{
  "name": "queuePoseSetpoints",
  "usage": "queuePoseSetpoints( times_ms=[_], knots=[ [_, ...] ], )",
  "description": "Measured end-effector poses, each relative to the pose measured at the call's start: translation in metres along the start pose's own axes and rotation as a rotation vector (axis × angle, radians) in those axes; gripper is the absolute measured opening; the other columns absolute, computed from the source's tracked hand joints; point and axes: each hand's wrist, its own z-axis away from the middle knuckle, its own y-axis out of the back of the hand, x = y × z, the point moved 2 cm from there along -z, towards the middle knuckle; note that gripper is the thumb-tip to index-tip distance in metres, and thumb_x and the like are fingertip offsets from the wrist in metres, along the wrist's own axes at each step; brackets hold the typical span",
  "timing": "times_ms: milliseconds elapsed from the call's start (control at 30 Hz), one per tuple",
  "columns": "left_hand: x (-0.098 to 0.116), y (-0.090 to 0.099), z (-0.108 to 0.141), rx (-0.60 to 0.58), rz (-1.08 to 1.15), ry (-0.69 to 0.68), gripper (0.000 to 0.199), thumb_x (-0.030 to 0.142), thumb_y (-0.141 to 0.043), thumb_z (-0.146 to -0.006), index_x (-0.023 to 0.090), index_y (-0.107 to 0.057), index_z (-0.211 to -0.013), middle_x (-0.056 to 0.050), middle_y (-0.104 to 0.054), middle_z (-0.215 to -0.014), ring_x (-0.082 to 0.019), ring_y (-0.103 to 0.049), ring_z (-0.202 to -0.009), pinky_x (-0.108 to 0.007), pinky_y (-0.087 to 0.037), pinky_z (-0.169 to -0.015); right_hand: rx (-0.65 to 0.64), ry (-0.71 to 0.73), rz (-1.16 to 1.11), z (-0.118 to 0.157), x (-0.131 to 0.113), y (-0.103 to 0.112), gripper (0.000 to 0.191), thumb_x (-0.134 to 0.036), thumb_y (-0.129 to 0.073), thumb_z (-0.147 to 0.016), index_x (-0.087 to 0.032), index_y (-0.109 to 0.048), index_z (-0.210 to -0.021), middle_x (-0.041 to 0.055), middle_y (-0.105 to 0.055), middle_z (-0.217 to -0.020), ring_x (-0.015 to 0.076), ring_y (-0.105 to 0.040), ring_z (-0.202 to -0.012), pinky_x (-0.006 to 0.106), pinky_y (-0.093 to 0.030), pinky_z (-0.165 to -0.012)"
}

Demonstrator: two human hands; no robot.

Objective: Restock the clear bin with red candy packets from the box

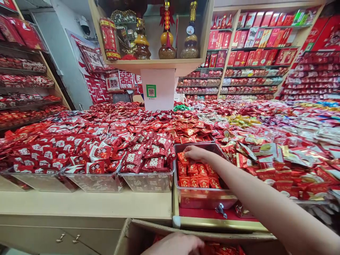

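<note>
My right hand (197, 154) reaches into a clear plastic bin (207, 194) with its fingers closed on a small red candy packet (182, 157) at the bin's back left. More red packets with gold print (198, 176) stand in rows in that bin. Low in the view, my left hand (175, 245) is over an open cardboard box (138, 226), close to the red packets (221, 249) inside. Its fingers are partly blurred and cut off by the frame, so their grip does not show.
Clear bins heaped with red packets (146, 181) line the counter (87, 205) on the left. Packets in white, red and gold (281, 173) are piled on the right. A metal clip (221, 210) sits at the bin's front. Above hangs a display cabinet (159, 65) holding bottles.
</note>
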Motion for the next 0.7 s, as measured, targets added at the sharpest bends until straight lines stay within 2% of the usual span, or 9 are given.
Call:
queuePoseSetpoints(
  times_ms=[100,167,233,333,367,433,533,633,700],
  knots=[
    [0.009,0.006,0.002,0.033,0.253,-0.05,0.045,0.05,-0.042,-0.077,0.017,-0.046,-0.107,-0.008,-0.06,-0.099,-0.02,-0.058,-0.088,-0.033,-0.046,-0.073,-0.16,0.182,-0.101,0.035,-0.029,0.012,0.01,-0.009,-0.047,-0.066,-0.016,-0.049,-0.074,-0.0054,-0.048,-0.056,0.0042,-0.044,-0.044,0.015,-0.039,-0.043],
    [0.02,0.011,0.006,0.132,0.686,-0.153,0.062,0.059,-0.05,-0.066,0.022,-0.037,-0.114,-0.009,-0.059,-0.103,-0.021,-0.061,-0.084,-0.029,-0.046,-0.067,-0.319,0.33,-0.103,0.07,-0.05,0.006,0.014,-0.008,-0.05,-0.065,-0.015,-0.051,-0.076,-0.006,-0.048,-0.055,0.0037,-0.043,-0.045,0.014,-0.037,-0.044],
    [0.031,0.016,0.01,0.29,1.141,-0.258,0.071,0.058,-0.057,-0.06,0.027,-0.031,-0.117,-0.01,-0.056,-0.108,-0.023,-0.06,-0.086,-0.03,-0.046,-0.069,-0.46,0.424,-0.023,0.105,-0.067,-0.008,0.018,-0.01,-0.052,-0.065,-0.015,-0.054,-0.082,-0.0054,-0.051,-0.058,0.0044,-0.045,-0.048,0.014,-0.038,-0.046],
    [0.04,0.021,0.014,0.526,1.423,-0.236,0.051,0.043,-0.058,-0.07,0.025,-0.039,-0.113,-0.008,-0.06,-0.101,-0.022,-0.062,-0.083,-0.029,-0.046,-0.068,-0.577,0.489,0.09,0.128,-0.078,-0.024,0.026,-0.012,-0.054,-0.066,-0.015,-0.055,-0.092,-0.0033,-0.055,-0.063,0.0058,-0.049,-0.052,0.016,-0.04,-0.048],
    [0.041,0.022,0.015,0.594,1.448,-0.199,0.044,0.037,-0.057,-0.073,0.023,-0.041,-0.112,-0.008,-0.062,-0.097,-0.021,-0.063,-0.078,-0.027,-0.046,-0.063,-0.558,0.489,0.085,0.123,-0.078,-0.024,0.027,-0.014,-0.053,-0.067,-0.015,-0.055,-0.094,-0.002,-0.057,-0.066,0.0063,-0.05,-0.053,0.016,-0.041,-0.049],
    [0.039,0.025,0.015,0.713,1.469,-0.151,0.038,0.028,-0.055,-0.076,0.021,-0.042,-0.111,-0.009,-0.063,-0.094,-0.02,-0.063,-0.071,-0.025,-0.045,-0.055,-0.406,0.421,0.062,0.097,-0.071,-0.017,0.022,-0.018,-0.051,-0.071,-0.013,-0.057,-0.091,0.0013,-0.06,-0.07,0.0071,-0.052,-0.054,0.017,-0.043,-0.05],
    [0.032,0.028,0.015,0.844,1.452,-0.165,0.035,0.026,-0.053,-0.077,0.017,-0.044,-0.11,-0.009,-0.066,-0.085,-0.021,-0.062,-0.075,-0.026,-0.045,-0.058,-0.103,0.132,0.275,0.041,-0.05,-0.009,0.019,-0.022,-0.045,-0.076,-0.01,-0.061,-0.076,0.0063,-0.062,-0.065,0.0085,-0.052,-0.049,0.019,-0.042,-0.046],
    [0.027,0.029,0.015,0.9,1.367,-0.177,0.033,0.027,-0.055,-0.074,0.015,-0.049,-0.104,-0.008,-0.066,-0.078,-0.021,-0.062,-0.071,-0.027,-0.045,-0.059,-0.076,-0.124,0.642,0.001,-0.03,-0.02,0.023,-0.023,-0.05,-0.072,-0.005,-0.063,-0.068,0.0112,-0.062,-0.06,0.0142,-0.056,-0.048,0.023,-0.043,-0.045],
    [0.026,0.028,0.014,0.904,1.319,-0.168,0.029,0.027,-0.057,-0.072,0.014,-0.053,-0.098,-0.008,-0.066,-0.075,-0.02,-0.062,-0.066,-0.027,-0.044,-0.057,-0.09,-0.176,0.735,-0.013,-0.02,-0.032,0.024,-0.025,-0.054,-0.069,-0.003,-0.064,-0.068,0.0136,-0.062,-0.059,0.0192,-0.059,-0.052,0.026,-0.045,-0.048]
  ],
)
